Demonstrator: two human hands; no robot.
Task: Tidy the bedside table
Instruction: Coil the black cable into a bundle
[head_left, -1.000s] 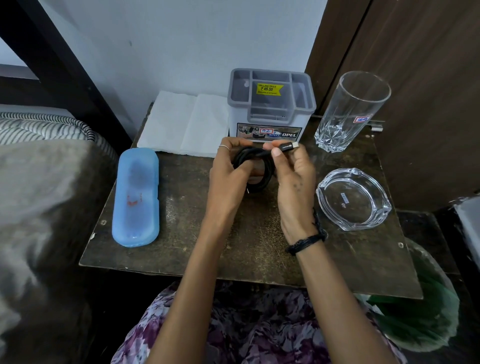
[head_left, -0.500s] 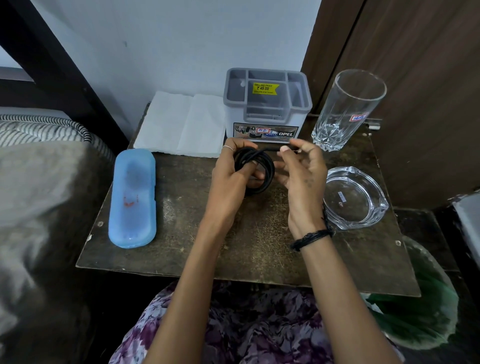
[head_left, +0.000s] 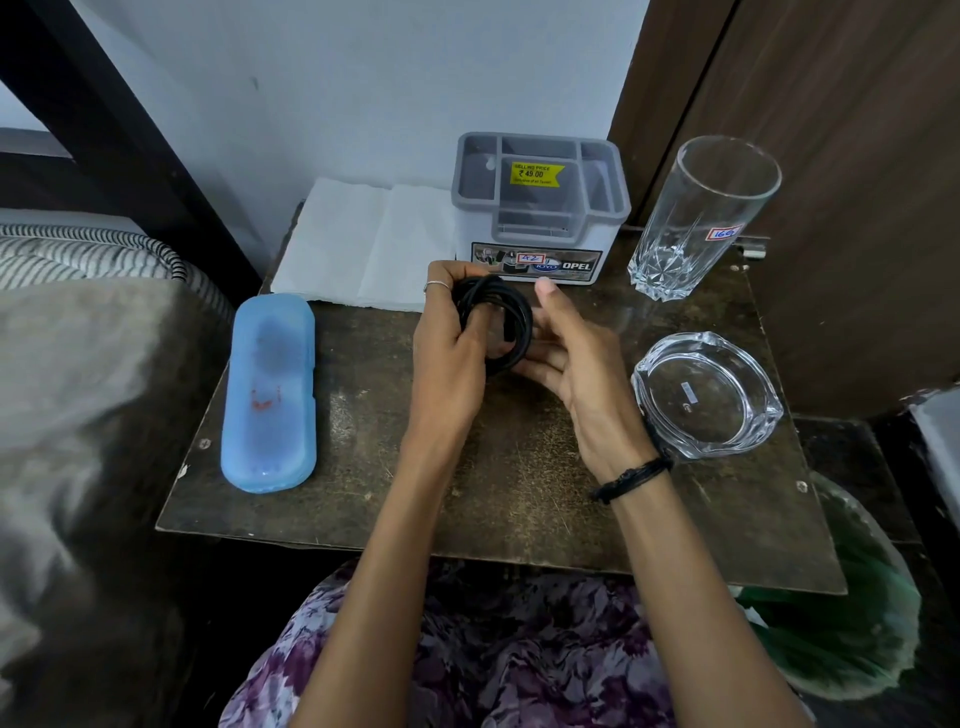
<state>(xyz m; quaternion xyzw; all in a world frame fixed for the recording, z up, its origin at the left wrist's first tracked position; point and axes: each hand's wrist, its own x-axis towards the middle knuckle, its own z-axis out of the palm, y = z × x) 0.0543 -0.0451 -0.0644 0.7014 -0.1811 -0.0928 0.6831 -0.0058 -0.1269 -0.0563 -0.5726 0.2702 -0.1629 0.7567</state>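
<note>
The left hand (head_left: 447, 338) grips the coiled black cable (head_left: 496, 325) just in front of the grey organizer (head_left: 540, 208), so its loops stay together. The right hand (head_left: 576, 374) cups it with loose fingers, probably steadying it.

Left hand (head_left: 451, 338) covers near side of coiled black cable (head_left: 506, 322); cable ends not visible. Green bag (head_left: 852, 623) partly hidden under bedside table (head_left: 467, 493). Blue case (head_left: 269, 389) contents blurred.
</note>
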